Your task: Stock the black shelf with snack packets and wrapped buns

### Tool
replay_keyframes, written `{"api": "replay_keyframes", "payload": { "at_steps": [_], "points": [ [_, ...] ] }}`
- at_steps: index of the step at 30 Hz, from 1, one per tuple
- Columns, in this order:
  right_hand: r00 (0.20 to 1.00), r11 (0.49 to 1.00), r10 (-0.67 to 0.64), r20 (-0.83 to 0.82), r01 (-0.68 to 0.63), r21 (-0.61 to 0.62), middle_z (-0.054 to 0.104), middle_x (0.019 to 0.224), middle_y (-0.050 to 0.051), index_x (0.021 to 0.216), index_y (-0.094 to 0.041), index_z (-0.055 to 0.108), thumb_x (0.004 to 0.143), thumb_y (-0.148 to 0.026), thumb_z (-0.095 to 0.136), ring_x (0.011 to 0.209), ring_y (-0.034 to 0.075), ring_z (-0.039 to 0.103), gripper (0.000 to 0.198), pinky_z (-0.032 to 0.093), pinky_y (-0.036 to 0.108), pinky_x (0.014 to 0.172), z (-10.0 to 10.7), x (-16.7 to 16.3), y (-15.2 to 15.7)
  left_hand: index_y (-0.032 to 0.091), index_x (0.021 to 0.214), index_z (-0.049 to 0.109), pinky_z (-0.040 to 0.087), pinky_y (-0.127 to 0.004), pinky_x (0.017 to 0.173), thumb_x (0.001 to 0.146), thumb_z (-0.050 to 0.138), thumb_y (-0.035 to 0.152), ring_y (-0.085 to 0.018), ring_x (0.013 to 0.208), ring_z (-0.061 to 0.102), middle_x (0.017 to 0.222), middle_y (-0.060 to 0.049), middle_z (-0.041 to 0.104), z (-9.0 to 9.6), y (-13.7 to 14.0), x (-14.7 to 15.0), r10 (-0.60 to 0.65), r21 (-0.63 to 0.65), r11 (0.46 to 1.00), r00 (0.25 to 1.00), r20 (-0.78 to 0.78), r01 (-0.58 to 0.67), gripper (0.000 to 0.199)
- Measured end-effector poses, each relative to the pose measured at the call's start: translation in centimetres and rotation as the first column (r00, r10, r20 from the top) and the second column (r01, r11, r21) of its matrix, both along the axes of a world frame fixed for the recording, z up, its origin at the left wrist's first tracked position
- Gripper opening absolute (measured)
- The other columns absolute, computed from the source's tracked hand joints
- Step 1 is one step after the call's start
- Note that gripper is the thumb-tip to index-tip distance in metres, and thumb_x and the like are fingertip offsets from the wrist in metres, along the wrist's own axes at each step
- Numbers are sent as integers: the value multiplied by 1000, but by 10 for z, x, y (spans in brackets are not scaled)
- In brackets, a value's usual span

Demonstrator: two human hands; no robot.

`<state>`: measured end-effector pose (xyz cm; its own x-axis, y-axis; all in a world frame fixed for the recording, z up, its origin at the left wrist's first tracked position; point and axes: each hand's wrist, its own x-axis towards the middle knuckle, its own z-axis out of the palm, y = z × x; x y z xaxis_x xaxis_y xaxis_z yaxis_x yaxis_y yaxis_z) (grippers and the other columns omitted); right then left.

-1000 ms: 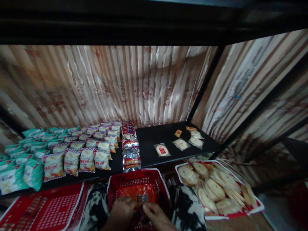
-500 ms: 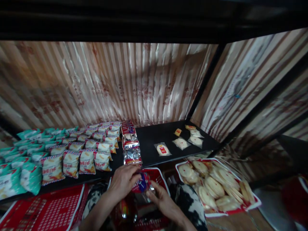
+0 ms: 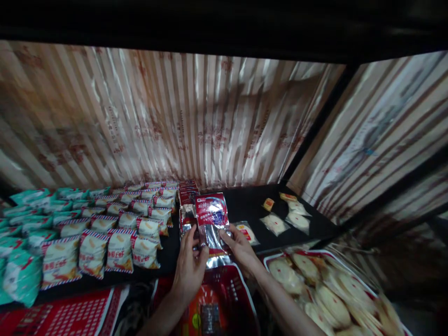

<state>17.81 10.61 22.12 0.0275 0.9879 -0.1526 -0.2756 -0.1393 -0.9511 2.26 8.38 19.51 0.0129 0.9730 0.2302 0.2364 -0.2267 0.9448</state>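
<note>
A red-and-silver snack packet (image 3: 212, 212) is held upright between my hands at the shelf's front edge, its printed front facing me. My right hand (image 3: 241, 249) grips its lower right edge, thumb on the front. At the lower left edge, my left hand (image 3: 191, 268) has its thumb by the packet's bottom and its fingers curled along the side. A row of similar red-and-silver packets (image 3: 188, 193) stands just behind and to the left, partly hidden by the held one. Below my hands, a red basket (image 3: 245, 298) contains an orange-and-red package (image 3: 196, 310).
White-and-orange snack bags (image 3: 119, 254) and green bags (image 3: 23, 275) fill the left of the black shelf (image 3: 245, 205). Flat round packaged items (image 3: 275, 224) lie to the right. Another basket of round packaged breads (image 3: 332, 303) sits lower right; a red basket (image 3: 70, 312) lower left.
Both hands have risen from over the basket to the shelf edge, bringing the packet up and turning its front toward me. The camera view has shifted slightly.
</note>
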Motion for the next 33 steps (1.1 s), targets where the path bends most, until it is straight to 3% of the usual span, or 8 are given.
{"api": "replay_keyframes", "payload": {
  "at_steps": [3, 7, 13, 19, 22, 26, 33],
  "points": [
    [999, 1000, -31, 12, 31, -4, 69, 80, 2, 89, -20, 59, 60, -52, 75, 72, 19, 65, 46, 50, 30, 67, 7, -4, 25, 25, 137, 33, 55, -37, 83, 83, 50, 28, -24, 115, 54, 137, -13, 42, -2, 13, 11, 55, 55, 997, 998, -10, -54, 57],
    [999, 1000, -28, 43, 28, -7, 69, 80, 2, 91, -20, 58, 61, -49, 74, 69, 19, 65, 45, 50, 28, 62, 10, -8, 60, 23, 125, 49, 39, -44, 105, 80, 49, 16, -25, 133, 34, 143, -10, 35, 1, 39, 21, 135, 188, 975, 986, -99, -115, 45],
    [966, 1000, -18, 257, 14, 20, 70, 87, 4, 117, -20, 50, 68, -39, 69, 75, 20, 67, 56, 52, 29, 65, 8, -10, 113, 17, 116, 57, 35, -45, 108, 80, 47, 13, -26, 133, 34, 142, -13, 35, 2, 83, 27, 230, 116, 971, 956, -184, -211, 38],
    [877, 995, -8, 481, -39, 90, 70, 92, 4, 119, -19, 52, 73, -38, 61, 81, 21, 66, 50, 52, 32, 70, 3, -22, 160, 14, 120, 55, 32, -46, 110, 79, 48, 15, -26, 131, 37, 136, -14, 44, -4, 123, 23, 285, 167, 954, 930, -233, -251, 42],
    [811, 985, -64, 582, -40, 165, 69, 101, 6, 121, -17, 52, 74, -34, 59, 88, 21, 64, 50, 50, 33, 76, -4, -28, 180, 15, 120, 55, 33, -46, 109, 76, 52, 17, -26, 129, 39, 135, -13, 46, -8, 142, 18, 291, 161, 953, 924, -249, -257, 44],
    [688, 978, -84, 721, -82, 192, 69, 98, 6, 127, -16, 48, 79, -28, 55, 87, 19, 64, 50, 49, 31, 79, -8, -35, 201, 16, 113, 60, 37, -45, 106, 75, 51, 13, -26, 123, 45, 127, -12, 52, -12, 163, 12, 325, 187, 941, 903, -282, -281, 39],
    [327, 983, -41, 944, -156, 96, 68, 107, 8, 111, -16, 62, 85, -28, 49, 99, 20, 63, 31, 45, 28, 86, -7, -45, 224, 8, 112, 61, 39, -44, 104, 82, 40, 11, -26, 117, 49, 118, -17, 56, -17, 184, 6, 369, 220, 926, 855, -363, -306, 36]
  ]
}}
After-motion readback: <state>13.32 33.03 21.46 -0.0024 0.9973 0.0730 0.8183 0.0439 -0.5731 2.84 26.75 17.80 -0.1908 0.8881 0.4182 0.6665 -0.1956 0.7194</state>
